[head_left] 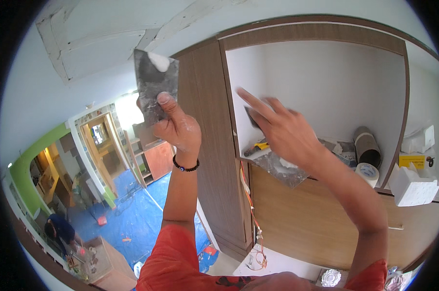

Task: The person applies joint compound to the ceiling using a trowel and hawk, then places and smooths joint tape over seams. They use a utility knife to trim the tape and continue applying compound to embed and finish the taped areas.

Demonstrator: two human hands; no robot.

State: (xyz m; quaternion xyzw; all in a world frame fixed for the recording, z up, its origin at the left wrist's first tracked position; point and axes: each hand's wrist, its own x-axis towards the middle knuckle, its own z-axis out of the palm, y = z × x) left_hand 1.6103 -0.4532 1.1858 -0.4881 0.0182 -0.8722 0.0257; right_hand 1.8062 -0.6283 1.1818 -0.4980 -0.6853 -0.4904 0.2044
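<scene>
My left hand (180, 131), a beaded bracelet at its wrist, is raised and grips a flat grey metal filler plate (151, 80). The thumb presses on the plate's face, and a lump of white filler (159, 62) sits near its top edge. My right hand (285, 131) is in front of the open cupboard, slightly blurred, its index finger stretched out. A dark scraper blade (251, 118) shows beneath its fingers; the grip itself is hidden. Below, another grey filler plate (291, 177) with white filler lies on the cupboard's ledge beside a yellow-and-black tool (259, 147).
A dark tube (367, 145), a tape roll (367, 173) and white foam blocks (415, 186) stand to the right. Orange wires (251, 206) hang below the cupboard. Ceiling seams (103, 41) carry patches. A person (59, 230) bends at lower left, near blue floor sheeting (112, 220).
</scene>
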